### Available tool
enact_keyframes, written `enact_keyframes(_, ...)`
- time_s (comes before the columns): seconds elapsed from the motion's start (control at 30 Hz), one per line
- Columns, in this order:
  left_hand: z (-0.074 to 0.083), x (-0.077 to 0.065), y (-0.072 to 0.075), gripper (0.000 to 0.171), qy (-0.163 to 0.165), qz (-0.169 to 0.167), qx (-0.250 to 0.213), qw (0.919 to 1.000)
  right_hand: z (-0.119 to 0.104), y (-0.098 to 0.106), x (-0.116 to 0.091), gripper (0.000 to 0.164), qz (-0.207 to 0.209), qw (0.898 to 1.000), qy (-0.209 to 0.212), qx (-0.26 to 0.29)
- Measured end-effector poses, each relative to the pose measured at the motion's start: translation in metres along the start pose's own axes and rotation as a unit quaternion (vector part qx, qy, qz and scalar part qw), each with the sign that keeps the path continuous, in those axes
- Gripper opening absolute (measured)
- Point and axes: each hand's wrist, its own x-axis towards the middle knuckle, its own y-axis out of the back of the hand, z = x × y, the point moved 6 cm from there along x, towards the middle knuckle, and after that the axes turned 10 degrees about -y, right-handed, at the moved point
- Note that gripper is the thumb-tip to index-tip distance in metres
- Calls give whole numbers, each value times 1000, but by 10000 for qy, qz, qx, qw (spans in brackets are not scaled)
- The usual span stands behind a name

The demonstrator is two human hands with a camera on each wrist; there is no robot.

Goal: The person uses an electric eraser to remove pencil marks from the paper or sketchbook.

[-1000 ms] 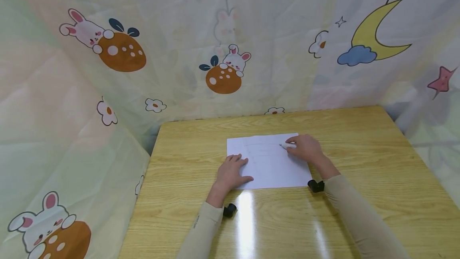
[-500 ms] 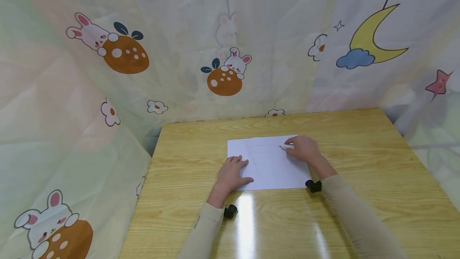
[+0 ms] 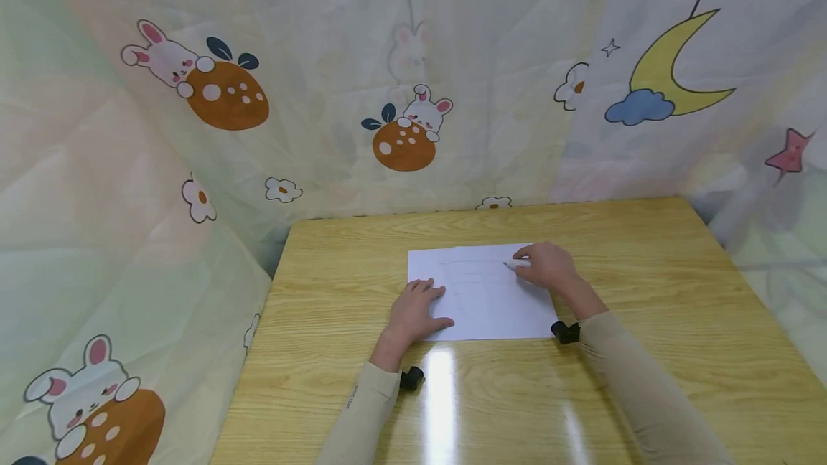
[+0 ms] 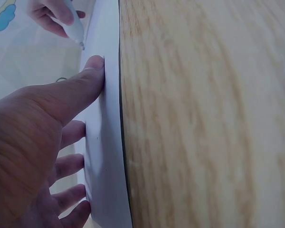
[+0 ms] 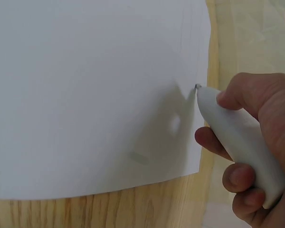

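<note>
Bench: a wood-grain bench (image 3: pixel 323 293), its far edge meeting a hanging cloth (image 3: pixel 304 128) printed with rabbits, fruit and a yellow moon.
Paper: one white sheet of paper (image 3: pixel 491 307) lies about midway between the bench's left and right edges, closer to the far edge than to the far corners.
Marks: a few faint lines (image 3: pixel 472 262) run across the far part of the sheet.
Left hand: the left hand (image 3: pixel 413 312) rests on the paper's left end, fingers spread, thumb pointing across towards the right.
Right hand: the right hand (image 3: pixel 549 265) grips a thick white pen (image 5: pixel 237 128), fingers and thumb wrapped round its body.
Pen tip: down at the paper, near its far edge, towards the far right corner.
Sleeves: both beige, the left sleeve (image 3: pixel 362 411) bearing small lettering.
Wrists: a black gadget (image 3: pixel 411 379) at the left one, another just beside the paper's near right corner.
</note>
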Motion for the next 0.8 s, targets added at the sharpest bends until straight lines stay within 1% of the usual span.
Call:
enact_keyframes(0.13, 0, 0, -1, 73, 0, -11, -56, 10000, -1, -1, 0, 31, 6, 10000, 33, -51)
enact_keyframes(0.3, -3, -4, -1, 73, 21, -75, -21, 10000, -6, -5, 2, 31, -37, 9998, 179, 99)
enact_keyframes(0.43, -5, -6, -2, 73, 25, -62, 7, 10000, -8, -6, 3, 32, -48, 9999, 91, 114)
enact_keyframes(0.63, -5, -3, -2, 73, 8, 60, -118, 9999, -7, -2, 4, 32, 14, 10000, 72, -40)
enact_keyframes(0.8, -3, 1, -4, 73, 24, 19, -115, 9999, -3, 0, 3, 32, 38, 10000, 20, -83)
